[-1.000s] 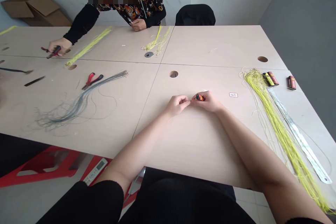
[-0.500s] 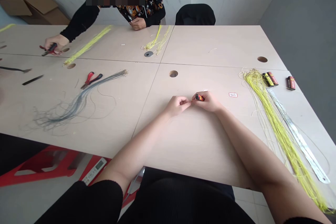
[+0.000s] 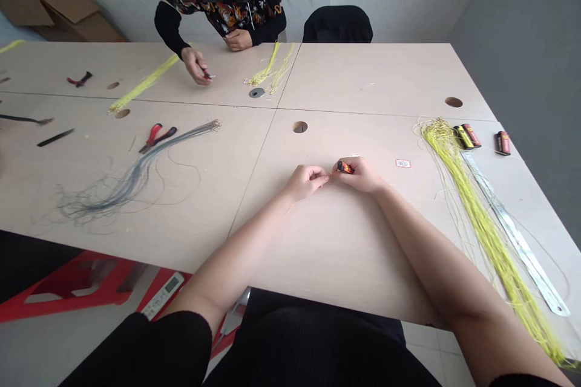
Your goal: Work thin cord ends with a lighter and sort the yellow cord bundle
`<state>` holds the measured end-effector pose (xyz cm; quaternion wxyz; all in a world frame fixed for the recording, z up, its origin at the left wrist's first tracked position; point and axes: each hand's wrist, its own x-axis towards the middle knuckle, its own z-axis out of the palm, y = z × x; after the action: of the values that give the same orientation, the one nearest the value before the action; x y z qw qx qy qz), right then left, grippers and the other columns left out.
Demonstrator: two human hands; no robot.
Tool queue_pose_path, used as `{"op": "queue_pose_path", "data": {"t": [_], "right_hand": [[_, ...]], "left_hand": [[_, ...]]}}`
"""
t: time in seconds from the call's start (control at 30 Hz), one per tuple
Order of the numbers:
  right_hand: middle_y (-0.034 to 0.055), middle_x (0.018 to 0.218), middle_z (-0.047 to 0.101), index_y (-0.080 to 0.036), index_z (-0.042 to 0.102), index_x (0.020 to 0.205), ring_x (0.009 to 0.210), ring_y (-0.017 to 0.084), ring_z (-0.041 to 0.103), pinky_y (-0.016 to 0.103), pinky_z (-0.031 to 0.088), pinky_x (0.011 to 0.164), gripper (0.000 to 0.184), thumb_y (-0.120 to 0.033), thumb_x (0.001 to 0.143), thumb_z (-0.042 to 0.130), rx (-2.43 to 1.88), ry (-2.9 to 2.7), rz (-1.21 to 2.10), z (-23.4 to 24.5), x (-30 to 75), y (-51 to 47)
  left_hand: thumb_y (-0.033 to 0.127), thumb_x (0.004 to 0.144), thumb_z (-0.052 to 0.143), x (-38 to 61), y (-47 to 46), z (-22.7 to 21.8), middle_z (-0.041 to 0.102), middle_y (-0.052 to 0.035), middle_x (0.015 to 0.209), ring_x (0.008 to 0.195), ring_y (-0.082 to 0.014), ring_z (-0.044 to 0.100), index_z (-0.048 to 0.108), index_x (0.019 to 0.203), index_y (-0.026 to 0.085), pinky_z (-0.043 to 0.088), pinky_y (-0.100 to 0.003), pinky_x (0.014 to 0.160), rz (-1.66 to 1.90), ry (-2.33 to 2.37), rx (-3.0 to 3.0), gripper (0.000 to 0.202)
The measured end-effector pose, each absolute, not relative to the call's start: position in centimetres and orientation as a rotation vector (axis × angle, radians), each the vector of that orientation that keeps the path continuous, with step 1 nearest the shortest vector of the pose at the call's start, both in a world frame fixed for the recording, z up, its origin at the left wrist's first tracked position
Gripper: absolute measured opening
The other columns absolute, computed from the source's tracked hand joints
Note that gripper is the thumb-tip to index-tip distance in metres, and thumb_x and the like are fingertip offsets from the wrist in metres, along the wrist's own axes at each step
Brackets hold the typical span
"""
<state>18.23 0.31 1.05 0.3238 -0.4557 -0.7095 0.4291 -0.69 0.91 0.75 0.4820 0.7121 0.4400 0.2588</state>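
Note:
My left hand (image 3: 307,182) and my right hand (image 3: 358,174) meet above the middle of the pale wood table (image 3: 327,236), their fingertips almost touching. My right fingers pinch a small red-and-black object (image 3: 345,167). My left fingers are curled shut close to it, and any thin thread between them is too small to tell. A small white label (image 3: 402,163) lies just beyond my right hand.
A yellow wire bundle (image 3: 481,217) and steel ruler (image 3: 515,233) lie at right, with red-and-black boxes (image 3: 467,136) beyond. Left are grey wires (image 3: 131,181) and red-handled pliers (image 3: 157,138). A co-worker's hand (image 3: 196,65) works across the table.
My hands have barely moved. The co-worker has set the pliers on the table, and that hand has moved right, towards the middle of the far table.

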Motion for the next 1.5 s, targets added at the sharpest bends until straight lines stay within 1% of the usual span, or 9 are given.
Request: {"op": "queue_pose_path", "data": {"t": [0.33, 0.6, 0.7, 0.77, 0.83, 0.93, 1.13, 1.33, 1.5], "right_hand": [[-0.0006, 0.063, 0.055, -0.016, 0.061, 0.069, 0.061, 0.013, 0.045, 0.026, 0.034, 0.058, 0.019, -0.033, 0.066, 0.053, -1.238, -1.822, 1.112, 1.5, 18.2, 0.3], [-0.0027, 0.059, 0.045, -0.017, 0.056, 0.064, 0.059, 0.011, 0.038, 0.026, 0.030, 0.055, 0.016, -0.033, 0.067, 0.052, -1.234, -1.860, 1.104, 1.4, 18.2, 0.3], [-0.0039, 0.056, 0.039, -0.018, 0.053, 0.061, 0.057, 0.010, 0.033, 0.025, 0.028, 0.054, 0.021, -0.037, 0.070, 0.055, -1.237, -1.849, 1.075, 1.2, 18.3, 0.4], [-0.0041, 0.055, 0.037, -0.017, 0.055, 0.062, 0.056, 0.010, 0.031, 0.025, 0.027, 0.054, 0.026, -0.042, 0.072, 0.057, -1.246, -1.818, 1.072, 1.1, 18.2, 0.4], [-0.0030, 0.058, 0.042, -0.016, 0.060, 0.067, 0.057, 0.011, 0.034, 0.026, 0.030, 0.055, 0.029, -0.044, 0.073, 0.057, -1.234, -1.789, 1.085, 1.0, 18.2, 0.4], [-0.0019, 0.058, 0.046, -0.015, 0.065, 0.071, 0.058, 0.011, 0.038, 0.026, 0.032, 0.058, 0.030, -0.042, 0.077, 0.052, -1.214, -1.789, 1.074, 1.0, 18.3, 0.4], [-0.0056, 0.050, 0.034, -0.016, 0.065, 0.073, 0.049, 0.010, 0.031, 0.026, 0.027, 0.053, 0.029, -0.034, 0.078, 0.043, -1.192, -1.792, 1.080, 1.0, 18.5, 0.3], [-0.0042, 0.050, 0.040, -0.017, 0.062, 0.068, 0.048, 0.010, 0.036, 0.027, 0.029, 0.051, 0.025, -0.032, 0.073, 0.043, -1.192, -1.777, 1.124, 0.8, 18.5, 0.3], [-0.0042, 0.051, 0.042, -0.015, 0.067, 0.079, 0.048, 0.010, 0.036, 0.026, 0.028, 0.050, 0.030, -0.033, 0.073, 0.044, -1.194, -1.677, 1.110, 0.9, 18.1, 0.1]], "left_hand": [[0.036, 0.071, 0.057, -0.8, 1.1, 0.7, 0.052, 0.0012, 0.057, 0.056, -0.0109, 0.045, 0.054, 0.059, 0.017, 0.033, -0.025, 0.055, 0.725, 1.045, 1.631, 0.022], [0.037, 0.069, 0.057, -0.9, 1.4, 0.6, 0.050, 0.0022, 0.056, 0.058, -0.0112, 0.044, 0.050, 0.057, 0.018, 0.033, -0.026, 0.059, 0.754, 1.018, 1.577, 0.023], [0.036, 0.069, 0.057, -0.9, 1.6, 0.6, 0.049, 0.0027, 0.056, 0.058, -0.0108, 0.043, 0.050, 0.057, 0.018, 0.032, -0.026, 0.059, 0.764, 1.017, 1.548, 0.023], [0.037, 0.068, 0.057, -1.0, 1.8, 0.5, 0.048, 0.0030, 0.055, 0.058, -0.0105, 0.042, 0.049, 0.056, 0.018, 0.031, -0.026, 0.059, 0.777, 1.005, 1.533, 0.024], [0.037, 0.068, 0.058, -1.0, 2.0, 0.3, 0.047, 0.0033, 0.055, 0.057, -0.0101, 0.040, 0.049, 0.055, 0.018, 0.030, -0.026, 0.059, 0.795, 0.992, 1.519, 0.025], [0.037, 0.069, 0.059, -1.1, 2.1, 0.1, 0.047, 0.0033, 0.056, 0.057, -0.0097, 0.040, 0.050, 0.056, 0.017, 0.029, -0.026, 0.059, 0.813, 0.989, 1.488, 0.025], [0.039, 0.066, 0.060, -1.1, 2.0, 0.2, 0.047, 0.0032, 0.056, 0.056, -0.0092, 0.039, 0.052, 0.058, 0.017, 0.027, -0.026, 0.056, 0.818, 1.024, 1.413, 0.024], [0.037, 0.065, 0.061, -1.1, 1.7, 0.6, 0.047, 0.0036, 0.055, 0.055, -0.0088, 0.038, 0.054, 0.058, 0.017, 0.027, -0.025, 0.055, 0.854, 1.024, 1.382, 0.023], [0.038, 0.065, 0.061, -0.6, 1.8, 0.3, 0.049, 0.0035, 0.054, 0.055, -0.0095, 0.042, 0.056, 0.059, 0.017, 0.030, -0.025, 0.056, 0.857, 1.035, 1.395, 0.023]]}}
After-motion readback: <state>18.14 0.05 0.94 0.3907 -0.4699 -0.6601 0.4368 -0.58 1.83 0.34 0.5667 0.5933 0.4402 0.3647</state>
